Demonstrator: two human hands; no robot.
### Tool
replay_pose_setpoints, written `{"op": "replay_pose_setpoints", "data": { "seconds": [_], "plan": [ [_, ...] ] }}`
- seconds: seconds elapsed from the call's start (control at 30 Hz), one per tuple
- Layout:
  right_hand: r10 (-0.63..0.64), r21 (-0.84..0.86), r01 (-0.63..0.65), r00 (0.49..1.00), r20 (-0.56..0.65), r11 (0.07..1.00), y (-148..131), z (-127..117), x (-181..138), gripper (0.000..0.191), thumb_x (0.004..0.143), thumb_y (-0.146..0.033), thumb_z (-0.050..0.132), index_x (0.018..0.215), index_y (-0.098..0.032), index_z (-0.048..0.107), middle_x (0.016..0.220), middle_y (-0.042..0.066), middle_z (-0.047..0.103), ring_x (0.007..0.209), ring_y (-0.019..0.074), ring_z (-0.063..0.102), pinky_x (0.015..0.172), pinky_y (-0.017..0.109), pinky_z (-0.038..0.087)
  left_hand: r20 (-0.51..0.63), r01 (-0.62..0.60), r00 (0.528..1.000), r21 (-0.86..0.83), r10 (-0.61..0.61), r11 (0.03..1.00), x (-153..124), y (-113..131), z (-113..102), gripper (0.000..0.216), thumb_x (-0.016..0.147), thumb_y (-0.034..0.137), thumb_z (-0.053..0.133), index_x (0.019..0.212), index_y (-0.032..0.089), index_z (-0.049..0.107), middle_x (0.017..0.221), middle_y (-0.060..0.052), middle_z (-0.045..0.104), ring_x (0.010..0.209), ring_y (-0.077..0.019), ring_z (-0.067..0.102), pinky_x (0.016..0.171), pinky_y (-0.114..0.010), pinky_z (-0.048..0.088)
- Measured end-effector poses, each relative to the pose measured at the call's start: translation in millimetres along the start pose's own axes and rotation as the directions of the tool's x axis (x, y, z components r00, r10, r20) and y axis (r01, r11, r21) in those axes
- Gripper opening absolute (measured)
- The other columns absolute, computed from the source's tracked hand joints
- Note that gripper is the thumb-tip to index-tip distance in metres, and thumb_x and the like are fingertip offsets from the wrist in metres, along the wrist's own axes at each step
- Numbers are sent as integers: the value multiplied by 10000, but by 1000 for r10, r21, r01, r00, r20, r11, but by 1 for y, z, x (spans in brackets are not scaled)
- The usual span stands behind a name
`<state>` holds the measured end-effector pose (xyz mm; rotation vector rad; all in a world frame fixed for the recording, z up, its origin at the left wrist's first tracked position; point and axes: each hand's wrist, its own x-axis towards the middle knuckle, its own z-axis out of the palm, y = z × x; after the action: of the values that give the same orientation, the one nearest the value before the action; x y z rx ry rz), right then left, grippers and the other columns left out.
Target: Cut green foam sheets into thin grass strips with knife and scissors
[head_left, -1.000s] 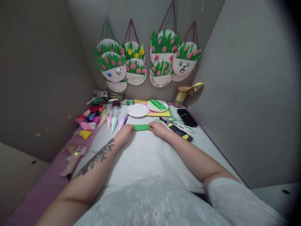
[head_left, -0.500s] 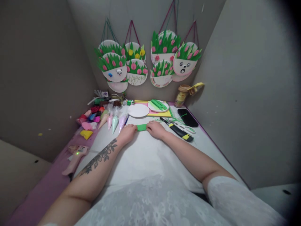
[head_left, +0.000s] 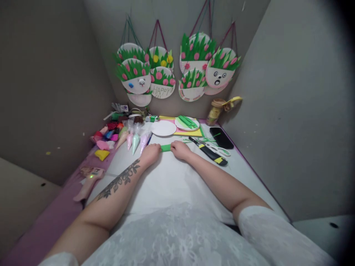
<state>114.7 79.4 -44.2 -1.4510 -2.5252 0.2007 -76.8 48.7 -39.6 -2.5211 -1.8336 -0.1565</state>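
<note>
Hands drawn closer, left hand (head_left: 151, 154), right hand (head_left: 179, 149) pinching green strip (head_left: 165, 147)

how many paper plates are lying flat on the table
2. A plain white plate sits left of the yellow sheet; the plate holding green strips rests on that sheet. Both lie beyond the green band. Stacked ones beneath may be hidden.
</note>
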Motion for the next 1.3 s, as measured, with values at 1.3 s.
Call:
{"op": "replay_pose_setpoints", "data": {
  "seconds": [1.3],
  "plan": [
    [297, -122, -295, 955, -3, 948, 12, -4, -11, 303, 902, -269, 394, 1041, -157, 638, 1096, 135, 638, 1030, 269, 557, 798, 330, 431, 95, 265, 959, 27, -267, 964, -7, 2, -8, 368, 926, 327, 347, 1026, 107, 624, 1019, -162, 661, 977, -287, 635, 781, -360, 499]
  ]
}}
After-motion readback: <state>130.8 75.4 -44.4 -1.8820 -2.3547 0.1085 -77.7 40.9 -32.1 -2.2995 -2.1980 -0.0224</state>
